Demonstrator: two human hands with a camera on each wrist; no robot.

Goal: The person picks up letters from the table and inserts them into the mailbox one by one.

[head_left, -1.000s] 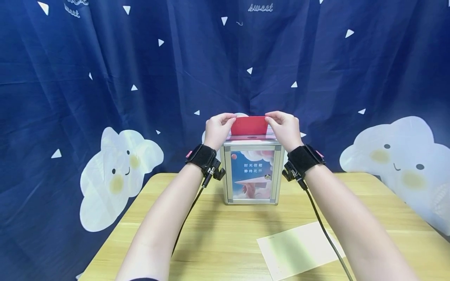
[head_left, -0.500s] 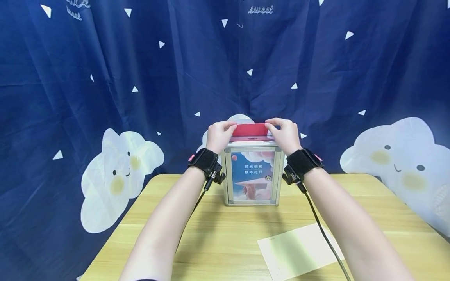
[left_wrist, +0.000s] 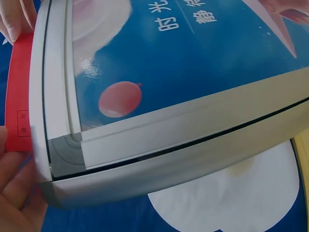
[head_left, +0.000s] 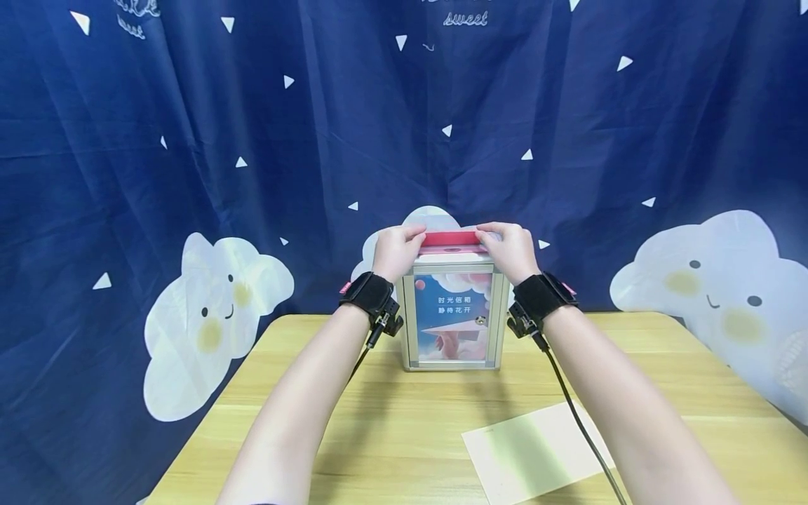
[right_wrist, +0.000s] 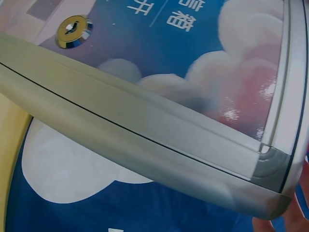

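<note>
A red envelope stands upright at the top of a silver-framed mailbox, its lower part hidden in or behind the box top. My left hand pinches its left end between thumb and fingers. At the other end, my right hand pinches it the same way. The left wrist view shows the red envelope as a strip beyond the box edge, with a small printed square near the left hand. In the right wrist view, only bits of the right hand show past the box corner.
A cream envelope or sheet lies on the wooden table at the front right, partly under the right forearm and its cable. The mailbox door has a round lock. Behind the table hangs a blue curtain with clouds.
Both hands have moved down with the red envelope, and less of it shows above the mailbox. The mailbox and the cream paper have stayed in place.
</note>
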